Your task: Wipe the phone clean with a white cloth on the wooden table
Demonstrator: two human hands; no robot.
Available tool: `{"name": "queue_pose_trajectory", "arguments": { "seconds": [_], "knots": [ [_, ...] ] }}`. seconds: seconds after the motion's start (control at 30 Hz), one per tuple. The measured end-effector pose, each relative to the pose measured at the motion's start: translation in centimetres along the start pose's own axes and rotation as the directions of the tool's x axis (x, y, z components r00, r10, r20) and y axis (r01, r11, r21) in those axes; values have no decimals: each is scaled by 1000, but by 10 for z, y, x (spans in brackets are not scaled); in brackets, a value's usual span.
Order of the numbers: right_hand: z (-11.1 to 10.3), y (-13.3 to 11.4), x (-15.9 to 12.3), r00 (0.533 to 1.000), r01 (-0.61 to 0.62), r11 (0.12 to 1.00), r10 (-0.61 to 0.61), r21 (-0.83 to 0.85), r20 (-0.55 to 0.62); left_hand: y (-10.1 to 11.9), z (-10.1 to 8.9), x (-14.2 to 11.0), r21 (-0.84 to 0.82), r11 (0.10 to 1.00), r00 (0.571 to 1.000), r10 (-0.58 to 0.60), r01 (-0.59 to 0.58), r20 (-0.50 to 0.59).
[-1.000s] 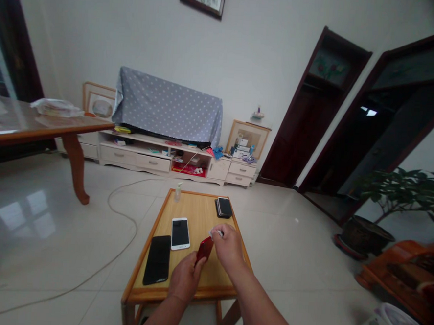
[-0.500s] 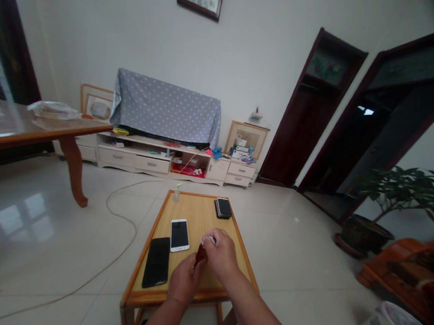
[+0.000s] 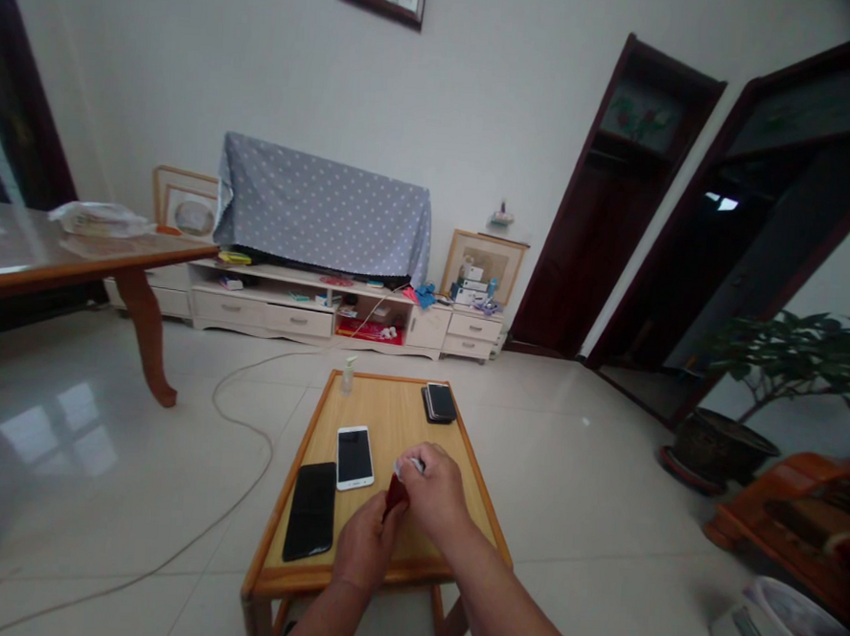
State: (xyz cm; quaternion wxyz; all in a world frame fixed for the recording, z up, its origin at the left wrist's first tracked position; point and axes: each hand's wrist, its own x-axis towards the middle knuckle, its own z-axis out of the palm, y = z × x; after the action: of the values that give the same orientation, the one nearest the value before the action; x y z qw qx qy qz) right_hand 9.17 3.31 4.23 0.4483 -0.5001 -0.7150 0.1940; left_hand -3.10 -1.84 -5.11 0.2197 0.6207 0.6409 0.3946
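Over the small wooden table point(image 3: 452, 459), my left hand point(image 3: 364, 545) grips a red phone point(image 3: 395, 494) by its lower end. My right hand point(image 3: 433, 491) covers the phone's upper part, its fingers pinched on a small white wad point(image 3: 407, 467). Left of my hands a black phone point(image 3: 311, 509) lies flat, and a white phone point(image 3: 354, 457) lies just beyond it. A dark phone stack point(image 3: 439, 402) sits at the table's far right edge. A small clear bottle point(image 3: 348, 375) stands at the far edge.
A white cable point(image 3: 235, 420) snakes across the glossy tiled floor on the left. A large wooden table point(image 3: 75, 258) stands far left. A white TV cabinet point(image 3: 310, 311) with a covered screen lines the wall. A potted plant point(image 3: 736, 414) and wooden furniture point(image 3: 793, 532) are on the right.
My right hand has slid down over the red phone with the white wad, hiding most of it. The left hand keeps its grip. The view shifted slightly.
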Motion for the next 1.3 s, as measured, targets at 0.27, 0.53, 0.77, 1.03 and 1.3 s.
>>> {"name": "queue_pose_trajectory", "arguments": {
  "seconds": [0.27,0.53,0.77,1.03,1.3],
  "knots": [
    [-5,5,6,998,-47,999,46,-13,-49,-1,1,1,-6,1000,1000,-3,3,6],
    [-7,7,11,996,-72,997,71,-7,-62,-6,6,2,-13,1000,1000,-17,17,1],
    [3,-10,-5,999,29,999,-29,-20,32,-7,4,2,-43,999,1000,6,-5,24],
    [-6,6,9,997,-55,998,54,-23,-56,-6,6,2,-33,999,1000,-1,1,-2],
    [0,3,5,999,-33,999,33,13,9,-10,9,2,-50,999,1000,18,-18,-2]
  ]
}}
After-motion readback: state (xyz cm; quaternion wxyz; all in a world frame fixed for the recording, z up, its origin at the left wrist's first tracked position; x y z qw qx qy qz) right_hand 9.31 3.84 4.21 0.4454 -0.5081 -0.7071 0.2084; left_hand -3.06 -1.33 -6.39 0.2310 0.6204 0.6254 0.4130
